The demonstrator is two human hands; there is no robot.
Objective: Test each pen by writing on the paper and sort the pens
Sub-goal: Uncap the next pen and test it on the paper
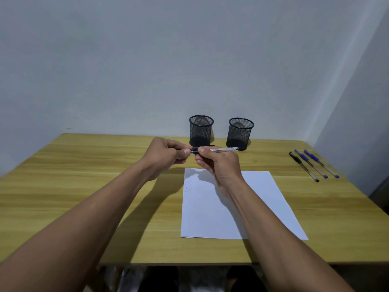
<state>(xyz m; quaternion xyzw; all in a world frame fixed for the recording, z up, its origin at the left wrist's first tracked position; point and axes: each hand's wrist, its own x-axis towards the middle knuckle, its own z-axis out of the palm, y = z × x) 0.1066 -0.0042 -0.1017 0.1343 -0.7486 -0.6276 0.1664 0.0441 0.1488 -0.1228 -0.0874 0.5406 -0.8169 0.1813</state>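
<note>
I hold a clear pen (227, 149) with black ends level above the table, in front of the mesh cups. My right hand (219, 163) grips its barrel. My left hand (166, 157) pinches its black cap end (194, 151); whether the cap is on or off the pen I cannot tell. Below my hands lies a white sheet of paper (259, 207) with a few faint marks near its upper left. Three capped pens (311, 165), one black and two blue, lie side by side at the table's right.
Two black mesh pen cups, left (201, 131) and right (240, 133), stand at the back of the wooden table (84, 175), both seemingly empty. Walls close in behind and on the right. The table's front edge is near my body.
</note>
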